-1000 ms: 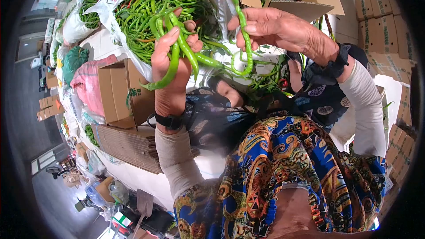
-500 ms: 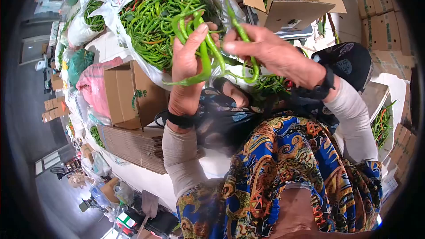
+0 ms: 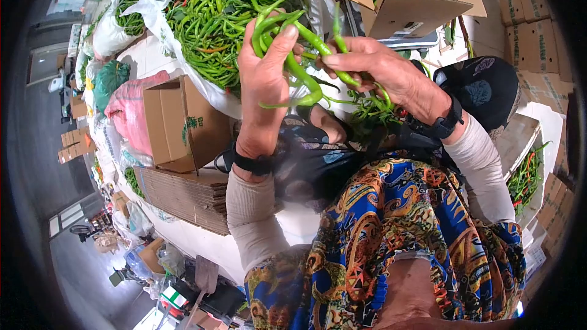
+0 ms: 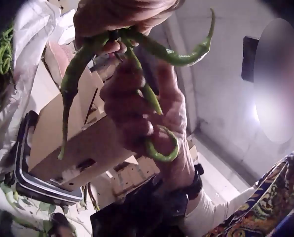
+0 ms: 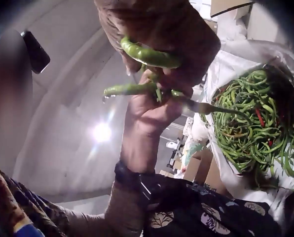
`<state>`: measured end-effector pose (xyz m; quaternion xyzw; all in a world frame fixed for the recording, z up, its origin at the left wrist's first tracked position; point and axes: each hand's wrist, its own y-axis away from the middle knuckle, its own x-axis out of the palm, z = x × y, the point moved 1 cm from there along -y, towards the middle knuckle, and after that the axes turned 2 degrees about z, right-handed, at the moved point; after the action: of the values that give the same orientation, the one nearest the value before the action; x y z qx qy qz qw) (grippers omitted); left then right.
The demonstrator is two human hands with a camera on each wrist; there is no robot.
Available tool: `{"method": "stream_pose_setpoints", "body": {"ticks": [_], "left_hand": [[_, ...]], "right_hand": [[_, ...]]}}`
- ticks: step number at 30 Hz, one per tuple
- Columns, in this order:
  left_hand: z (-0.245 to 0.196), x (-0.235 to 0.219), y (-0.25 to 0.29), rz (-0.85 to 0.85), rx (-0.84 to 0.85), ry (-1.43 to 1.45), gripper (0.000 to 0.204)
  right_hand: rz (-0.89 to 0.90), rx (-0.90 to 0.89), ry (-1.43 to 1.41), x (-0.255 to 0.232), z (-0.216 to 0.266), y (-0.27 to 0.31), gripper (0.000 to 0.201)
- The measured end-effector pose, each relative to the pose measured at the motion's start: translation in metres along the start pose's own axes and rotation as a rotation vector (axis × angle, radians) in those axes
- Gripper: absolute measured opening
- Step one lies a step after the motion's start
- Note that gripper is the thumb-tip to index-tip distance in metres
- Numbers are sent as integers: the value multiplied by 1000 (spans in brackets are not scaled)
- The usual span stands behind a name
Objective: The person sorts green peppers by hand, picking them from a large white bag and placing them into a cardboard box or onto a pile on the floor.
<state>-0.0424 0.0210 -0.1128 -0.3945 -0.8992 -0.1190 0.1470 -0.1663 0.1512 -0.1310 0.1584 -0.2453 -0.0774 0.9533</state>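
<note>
In the head view the left hand (image 3: 267,79) grips several long green peppers (image 3: 298,72) between thumb and fingers, one curving down below the thumb. Close on its right, the right hand (image 3: 391,73) pinches a pepper (image 3: 315,41) that reaches across from the left hand, and another pepper (image 3: 337,27) stands up from its fingers. From the left wrist camera, peppers (image 4: 172,57) spread out under the left hand (image 4: 122,17), with the right hand (image 4: 137,103) just beyond. The right wrist view has a curved pepper (image 5: 149,55) at the right hand (image 5: 162,24).
A white sack (image 3: 160,1) full of green peppers (image 3: 211,30) lies behind the left hand. An open carton (image 3: 422,9) with peppers stands at the top right. Left are an empty carton (image 3: 174,119) and flattened cardboard (image 3: 180,198); a white crate (image 3: 513,140) with peppers is at the right.
The right hand has moved down and closer to the left hand, and now pinches a pepper reaching from the left hand's bunch. The curled pepper that hung from the right hand is now mostly hidden.
</note>
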Motion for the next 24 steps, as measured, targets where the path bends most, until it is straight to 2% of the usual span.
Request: {"method": "stream_pose_setpoints", "body": {"ticks": [2,4,7,8,9,12,14,16,17,20,21,22,24], "left_hand": [[6,5,0,7,58,-160,30],[5,17,3,27,21,-140,31],[6,21,5,12,20,-154,29],[4,21,6,9,-65,-28,30],[2,20,5,6,-148,99,31],[5,-2,-2,103,-226,156,36],[7,-6,-3,113,-220,244,39],[3,-3,-2,107,-212,274,42],[5,-4,-3,135,-192,276,44],[5,1,-4,198,-195,340,47],[6,0,-4,199,-199,339,47],[7,-1,-5,235,-206,379,45],[9,1,-6,277,-213,416,44]], "right_hand": [[-16,-46,76,8,-7,-6,34],[-42,-145,231,17,-14,-13,36],[22,7,154,7,-12,-10,34],[73,89,96,3,-10,-6,33],[76,52,73,0,-8,-1,31],[35,36,-94,-20,-2,16,30],[38,1,-100,-31,0,25,30],[-63,-163,-117,-42,-6,29,28],[-40,-249,-158,-51,-15,24,25],[-35,-223,-226,-45,-9,32,23],[-146,-226,-142,-37,-8,32,21],[-148,-228,-145,-35,-10,29,21],[-132,-202,36,-31,-16,23,21]]}}
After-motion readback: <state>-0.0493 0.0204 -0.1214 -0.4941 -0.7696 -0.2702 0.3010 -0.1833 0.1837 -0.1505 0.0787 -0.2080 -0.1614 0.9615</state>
